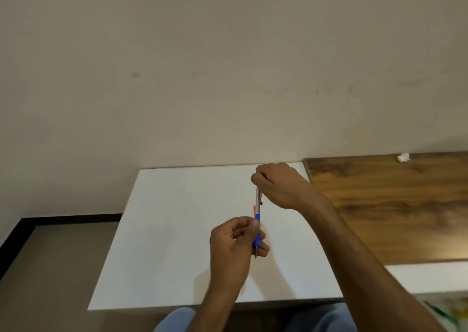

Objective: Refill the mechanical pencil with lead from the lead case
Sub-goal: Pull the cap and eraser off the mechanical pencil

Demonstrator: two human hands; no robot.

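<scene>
A mechanical pencil [257,206] with a grey barrel and blue grip stands nearly upright above the white table [177,230], tip pointing down. My left hand [235,240] pinches its blue grip. My right hand [281,184] is closed over the pencil's top end; whatever is in its fingers is hidden. A small orange piece [254,210], possibly the lead case, shows just behind the barrel, mostly hidden.
A brown wooden surface [392,205] adjoins the white table on the right, with a crumpled white scrap [403,157] at its far edge. A beige wall rises behind. Grey floor with a black skirting lies to the left. My knees sit under the near edge.
</scene>
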